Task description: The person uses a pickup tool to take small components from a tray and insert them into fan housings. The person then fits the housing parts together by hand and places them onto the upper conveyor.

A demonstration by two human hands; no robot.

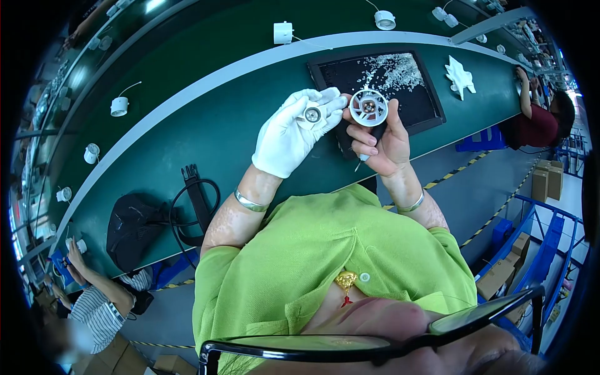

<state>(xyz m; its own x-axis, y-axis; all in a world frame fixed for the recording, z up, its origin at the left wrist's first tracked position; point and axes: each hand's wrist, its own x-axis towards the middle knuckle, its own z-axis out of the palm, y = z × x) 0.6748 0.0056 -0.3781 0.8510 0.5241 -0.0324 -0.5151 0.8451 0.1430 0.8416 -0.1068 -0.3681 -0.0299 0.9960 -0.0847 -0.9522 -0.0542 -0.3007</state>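
My left hand [286, 134], in a white glove, has its fingers closed around a small white round part [312, 114] with a metallic centre. My bare right hand [386, 140] grips a white spoked ring housing [369, 107], its open face turned up towards me. Tucked in the same hand is a slim screwdriver-like tool [362, 159] with a thin tip pointing down; the fingers cover much of it. The gloved fingertips are close to the housing's left rim; whether they touch it I cannot tell.
Beyond my right hand lies a black tray [437, 117] of small pale pieces. A white cloth or glove [460, 76] is right of it. On the left are a black bag [134, 228] and cable [217, 199]. White cylindrical fixtures [283, 33] line the curved belt. Co-workers sit at both ends.
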